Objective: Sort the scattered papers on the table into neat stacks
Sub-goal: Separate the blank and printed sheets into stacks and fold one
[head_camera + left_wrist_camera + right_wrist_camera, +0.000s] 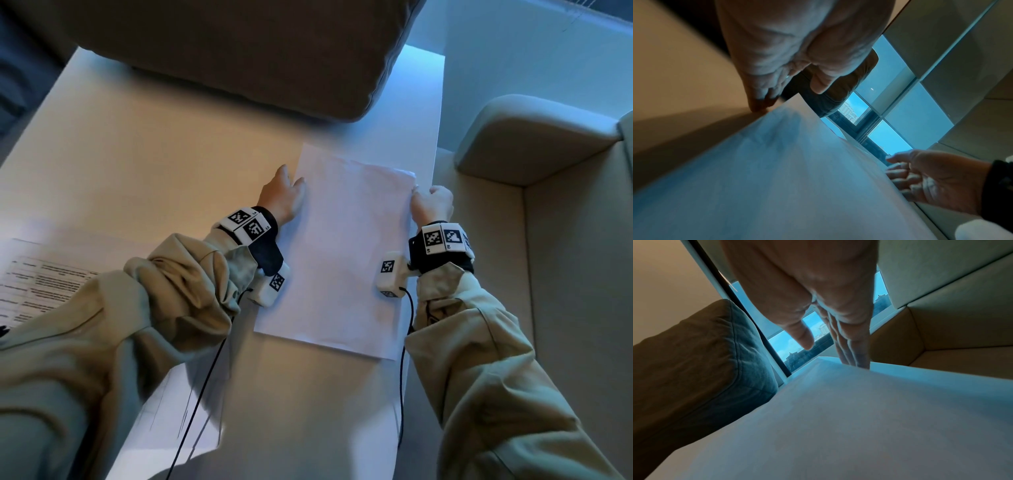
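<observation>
Here your two hands flank a stack of blank white sheets (337,253) that lies flat on the white desk (144,164), near its right edge. Your left hand (285,198) rests against the stack's left edge near the far corner, fingers straight and pressed to the paper's side. Your right hand (432,205) stands at the right edge by the far corner, its straight fingers (854,352) pointing down along that edge, thumb apart, gripping nothing. A printed sheet (41,281) lies at the desk's left side, partly under your left sleeve (164,294), well apart from the stack. A brown cushion (246,48) overhangs the desk's far end; a beige armchair (548,178) sits to the right.
</observation>
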Action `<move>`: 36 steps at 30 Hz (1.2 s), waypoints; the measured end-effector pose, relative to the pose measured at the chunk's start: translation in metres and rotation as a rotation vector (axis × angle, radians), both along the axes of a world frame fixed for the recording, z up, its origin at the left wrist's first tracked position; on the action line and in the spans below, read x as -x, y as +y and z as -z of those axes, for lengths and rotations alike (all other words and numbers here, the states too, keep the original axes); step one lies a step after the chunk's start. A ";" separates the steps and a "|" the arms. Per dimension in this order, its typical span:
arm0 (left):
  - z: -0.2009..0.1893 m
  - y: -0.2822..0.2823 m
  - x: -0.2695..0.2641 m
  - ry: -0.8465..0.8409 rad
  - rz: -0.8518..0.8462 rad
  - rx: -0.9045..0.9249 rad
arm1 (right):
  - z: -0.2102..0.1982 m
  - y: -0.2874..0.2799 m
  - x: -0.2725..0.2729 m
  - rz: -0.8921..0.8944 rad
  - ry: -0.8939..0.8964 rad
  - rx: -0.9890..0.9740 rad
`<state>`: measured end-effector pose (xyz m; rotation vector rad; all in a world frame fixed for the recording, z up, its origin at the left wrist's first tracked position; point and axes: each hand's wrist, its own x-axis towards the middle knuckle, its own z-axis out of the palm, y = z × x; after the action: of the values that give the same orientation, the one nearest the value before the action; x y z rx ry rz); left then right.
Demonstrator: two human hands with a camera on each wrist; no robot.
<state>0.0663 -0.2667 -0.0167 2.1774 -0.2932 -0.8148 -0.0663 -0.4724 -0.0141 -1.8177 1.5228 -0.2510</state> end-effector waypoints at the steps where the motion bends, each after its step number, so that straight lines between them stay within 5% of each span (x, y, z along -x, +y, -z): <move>1: 0.002 0.001 -0.001 -0.006 0.007 -0.010 | 0.000 0.003 0.001 0.002 -0.001 -0.018; 9: -0.018 0.027 -0.003 -0.061 0.070 0.018 | -0.021 0.028 0.023 0.003 -0.020 0.019; 16: -0.035 0.125 0.008 -0.247 0.113 0.071 | -0.034 0.101 0.061 -0.148 -0.239 0.024; 23: -0.028 0.210 0.010 -0.205 0.675 -0.418 | -0.019 0.195 0.088 -0.385 -0.120 -0.116; 30: -0.010 0.234 0.004 -0.359 0.795 -0.581 | -0.006 0.253 0.097 -0.600 0.127 0.053; 36: -0.020 0.229 -0.016 -0.467 0.861 -0.636 | 0.000 0.269 0.096 -0.530 0.129 0.094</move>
<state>0.0826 -0.0381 0.0028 2.8480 -1.4445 -0.9039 -0.1625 -0.2030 -0.0139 -2.2706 1.0687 0.0534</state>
